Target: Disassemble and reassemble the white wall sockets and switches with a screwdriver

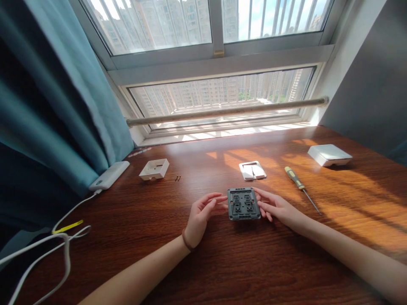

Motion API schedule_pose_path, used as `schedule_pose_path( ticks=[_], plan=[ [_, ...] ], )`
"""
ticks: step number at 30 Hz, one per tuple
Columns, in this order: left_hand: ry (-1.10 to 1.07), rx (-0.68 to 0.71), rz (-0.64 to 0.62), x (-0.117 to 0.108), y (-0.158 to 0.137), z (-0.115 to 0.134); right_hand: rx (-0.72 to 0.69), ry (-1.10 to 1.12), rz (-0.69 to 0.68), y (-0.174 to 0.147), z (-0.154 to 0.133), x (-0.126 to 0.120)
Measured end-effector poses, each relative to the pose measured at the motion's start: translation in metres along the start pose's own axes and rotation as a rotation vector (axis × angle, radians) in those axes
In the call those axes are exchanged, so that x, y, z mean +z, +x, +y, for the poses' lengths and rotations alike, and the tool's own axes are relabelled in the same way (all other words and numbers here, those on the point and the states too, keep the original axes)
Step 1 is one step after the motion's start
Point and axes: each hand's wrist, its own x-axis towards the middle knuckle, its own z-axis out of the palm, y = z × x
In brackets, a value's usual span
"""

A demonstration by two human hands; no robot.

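A dark grey wall switch module (243, 204), square with two mechanisms on its face, is held just above the wooden table. My right hand (274, 208) grips its right edge, thumb at the side and fingers partly hidden behind. On the opposite side, my left hand (203, 214) has its fingers stretched out, tips at or very close to the module's left edge; its thumb is apart from the module. Beyond the module lies a white switch cover plate (243, 172). A screwdriver (294, 178) with a yellow and grey handle rests right of it.
Toward the left are a white open mounting box (154, 169) and two small screws (177, 178). A white power bank (110, 176) with a white cable (68, 250) lies beside the blue curtain (73, 84). Another white box-shaped piece (330, 155) sits at the right, below the window.
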Motion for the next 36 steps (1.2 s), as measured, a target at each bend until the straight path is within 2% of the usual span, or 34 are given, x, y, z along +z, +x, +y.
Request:
schedule_pose_path(
  ticks=[17, 27, 36],
  plan=[
    [-0.005, -0.054, 0.036, -0.001, -0.001, -0.003, 0.012, -0.107, -0.017, 0.000, -0.001, 0.000],
    [0.017, -0.076, 0.030, -0.001, 0.001, -0.004, -0.005, -0.120, -0.016, 0.001, 0.010, -0.003],
    [0.048, -0.099, 0.057, 0.001, 0.002, -0.004, 0.031, -0.138, -0.006, 0.001, 0.002, -0.002]
  ],
)
